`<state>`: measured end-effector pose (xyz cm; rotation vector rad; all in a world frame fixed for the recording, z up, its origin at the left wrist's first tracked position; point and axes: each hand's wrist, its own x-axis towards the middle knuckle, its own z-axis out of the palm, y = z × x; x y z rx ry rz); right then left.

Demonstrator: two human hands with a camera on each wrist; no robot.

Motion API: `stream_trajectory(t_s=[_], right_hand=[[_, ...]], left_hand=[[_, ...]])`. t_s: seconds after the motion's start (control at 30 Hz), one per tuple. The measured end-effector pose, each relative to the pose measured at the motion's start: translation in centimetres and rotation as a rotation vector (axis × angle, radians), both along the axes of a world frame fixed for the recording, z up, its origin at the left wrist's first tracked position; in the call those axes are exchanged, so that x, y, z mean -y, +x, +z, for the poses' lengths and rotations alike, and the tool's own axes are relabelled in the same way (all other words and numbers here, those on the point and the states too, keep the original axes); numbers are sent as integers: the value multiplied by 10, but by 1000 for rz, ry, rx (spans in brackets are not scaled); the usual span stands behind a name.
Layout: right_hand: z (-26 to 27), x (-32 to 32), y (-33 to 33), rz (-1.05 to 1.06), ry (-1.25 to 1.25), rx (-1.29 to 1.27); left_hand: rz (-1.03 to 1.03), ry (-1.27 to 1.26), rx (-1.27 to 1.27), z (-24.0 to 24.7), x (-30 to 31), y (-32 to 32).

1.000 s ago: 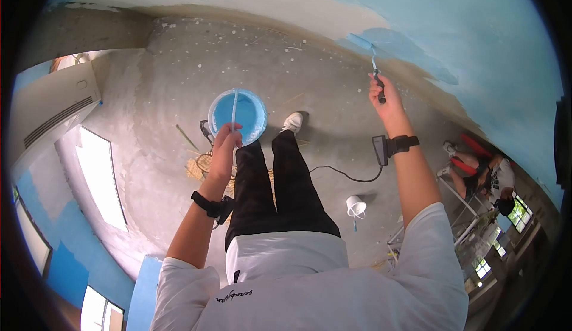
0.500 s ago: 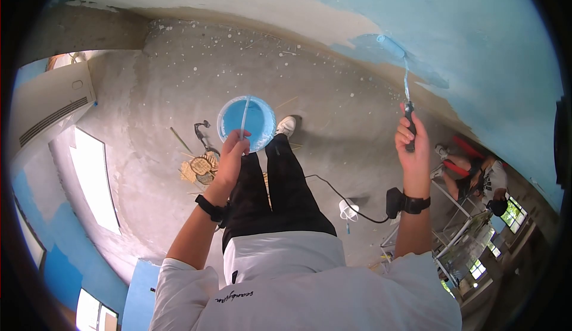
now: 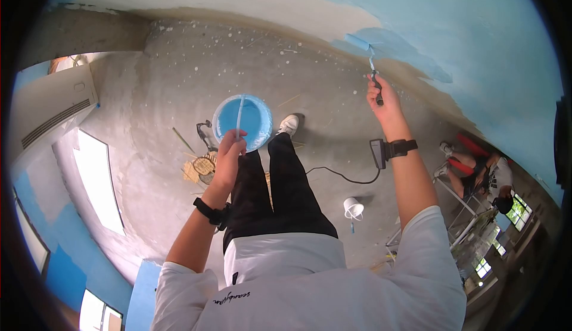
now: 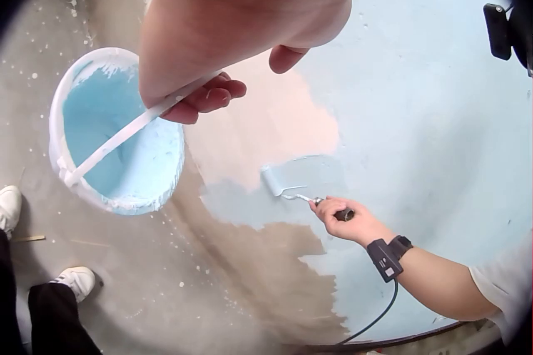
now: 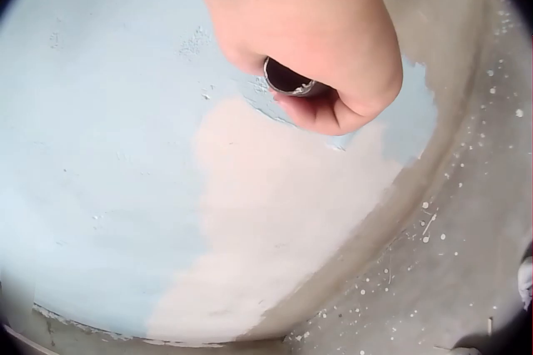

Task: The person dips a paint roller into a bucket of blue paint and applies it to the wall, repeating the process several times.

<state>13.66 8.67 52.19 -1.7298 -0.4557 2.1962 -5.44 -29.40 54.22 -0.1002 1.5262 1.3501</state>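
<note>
In the head view my left hand grips the handle of a large white bucket, which hangs in front of my legs. Light-blue paint coats its inside, and the left wrist view also shows the bucket with its handle running up into my curled fingers. My right hand holds a paint roller by its black handle. The roller's blue sleeve lies against the wall, on a patch of darker blue paint. From the right wrist, only the hollow handle end shows; my hand hides the sleeve.
A pale unpainted area borders the blue on the wall. A small white pail stands behind on the concrete floor. Wicker pieces lie left of my legs. At right, a person sits near a metal frame.
The right hand pulled the roller right and toward me along the wall, then brought it back up and left, close to its first place. The bucket has shifted slightly.
</note>
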Motion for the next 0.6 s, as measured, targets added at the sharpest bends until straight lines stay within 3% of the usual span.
stream_trajectory(t_s=[0.13, 0.37, 0.6], right_hand=[[30, 8, 14, 54, -25, -45], [139, 54, 24, 8, -40, -154], [151, 66, 1, -38, 73, -227]], left_hand=[[29, 4, 15, 0, 0, 1], [44, 53, 18, 2, 2, 1], [18, 25, 31, 6, 9, -1]])
